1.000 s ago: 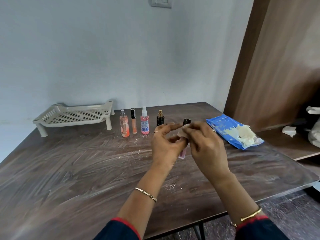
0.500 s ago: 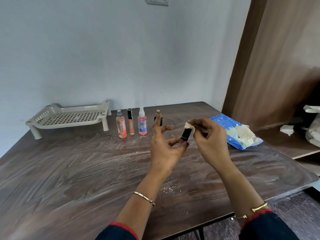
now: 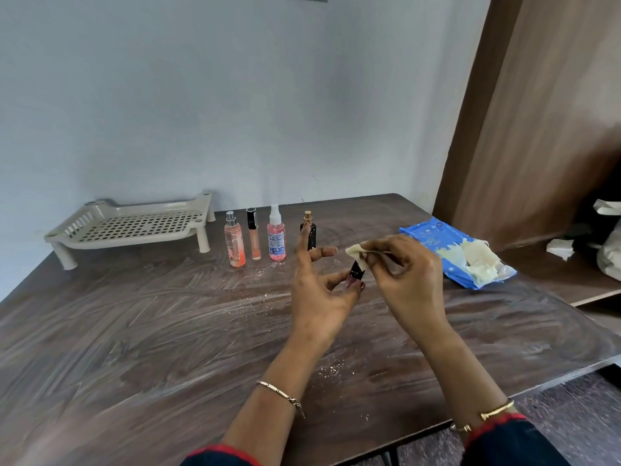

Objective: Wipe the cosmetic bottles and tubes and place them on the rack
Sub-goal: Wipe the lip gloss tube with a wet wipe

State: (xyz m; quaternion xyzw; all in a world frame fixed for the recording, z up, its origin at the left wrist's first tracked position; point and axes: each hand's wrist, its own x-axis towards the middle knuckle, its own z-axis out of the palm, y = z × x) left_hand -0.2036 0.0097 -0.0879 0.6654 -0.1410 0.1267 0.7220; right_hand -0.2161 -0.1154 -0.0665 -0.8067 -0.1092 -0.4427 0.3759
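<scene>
Two hands meet at the centre of the frame above a dark wooden surface (image 3: 134, 348). The left hand (image 3: 319, 297) pinches a small black-capped tube (image 3: 355, 273) between thumb and fingertip, its other fingers spread upward. The right hand (image 3: 406, 277) grips a crumpled wipe (image 3: 355, 253) against the tube's cap. Behind them, four items stand upright in a row: a peach spray bottle (image 3: 235, 245), a slim peach tube (image 3: 254, 240), a pink spray bottle (image 3: 277, 242) and a dark gold-topped bottle (image 3: 311, 235), partly hidden by a left finger. A cream rack (image 3: 134, 227) stands at centre left, just beside the row. A blue wipes pack (image 3: 437, 238) lies open at centre right.
</scene>
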